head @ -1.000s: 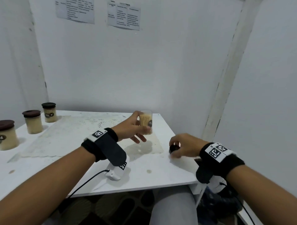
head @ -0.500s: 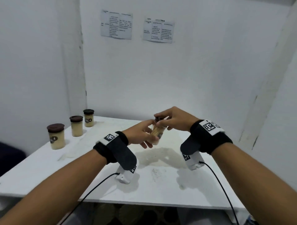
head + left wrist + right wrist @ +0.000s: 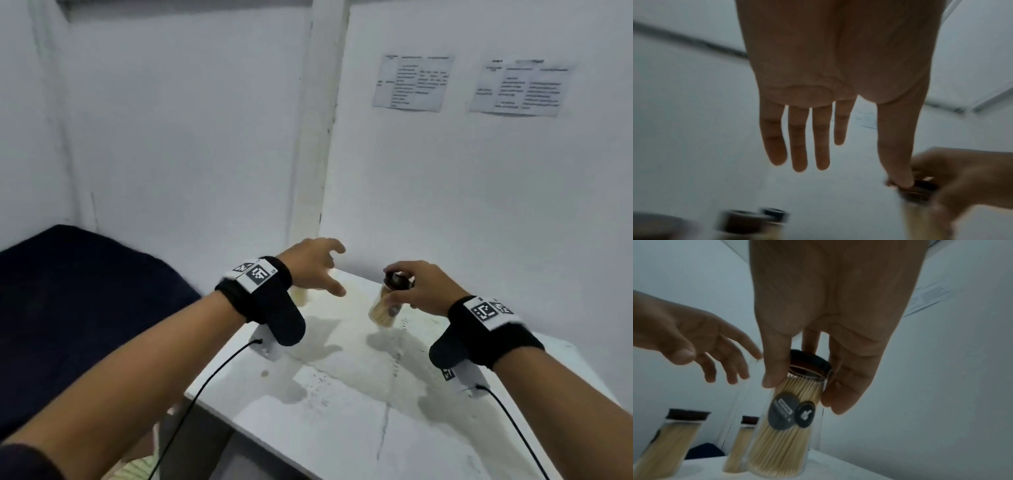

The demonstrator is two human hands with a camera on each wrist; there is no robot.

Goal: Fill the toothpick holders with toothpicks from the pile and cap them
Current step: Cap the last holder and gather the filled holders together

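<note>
Right hand (image 3: 830, 318) around capped, toothpick-packed clear holder (image 3: 785, 426)

Left hand (image 3: 313, 270) mid-frame, fingers spread and relaxed, holding nothing. Right hand (image 3: 423, 287) right of centre, fingertips pinching from above.

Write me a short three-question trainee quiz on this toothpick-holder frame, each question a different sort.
1. True or false: the left hand grips the toothpick holder.
2. What sits on top of the held holder? A) a dark cap B) a spoon C) nothing
3. Fill in: the right hand holds the holder near its ____.

Key: 1 false, its fingers are spread and hold nothing; 2 A; 3 top.
</note>
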